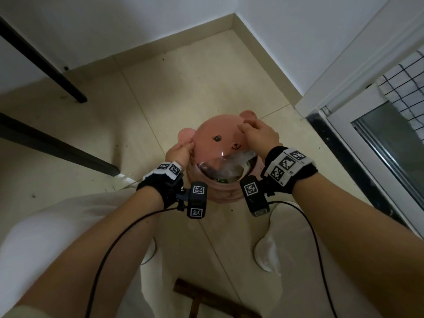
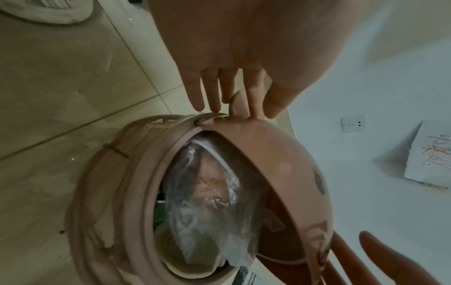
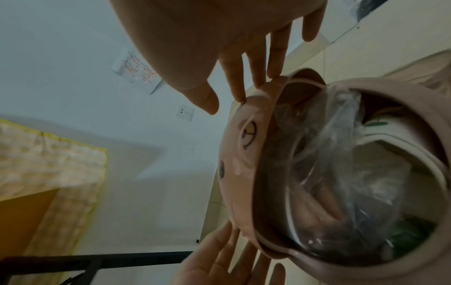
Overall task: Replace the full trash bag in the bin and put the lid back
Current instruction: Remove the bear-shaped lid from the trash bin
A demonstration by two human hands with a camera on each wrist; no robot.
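Observation:
A pink bear-face lid is tilted up over the pink bin, with its near edge raised. My left hand pinches the lid at its left ear, and in the left wrist view my left hand has fingers and thumb either side of that ear. My right hand grips the right ear; its fingertips rest on the lid. Inside the bin, a clear bag bulges with trash, and the same bag fills the opening.
Black table legs stand to the left. A white door frame with glass runs along the right. The wall corner lies behind the bin. My white slippers and a brown wooden piece are near me.

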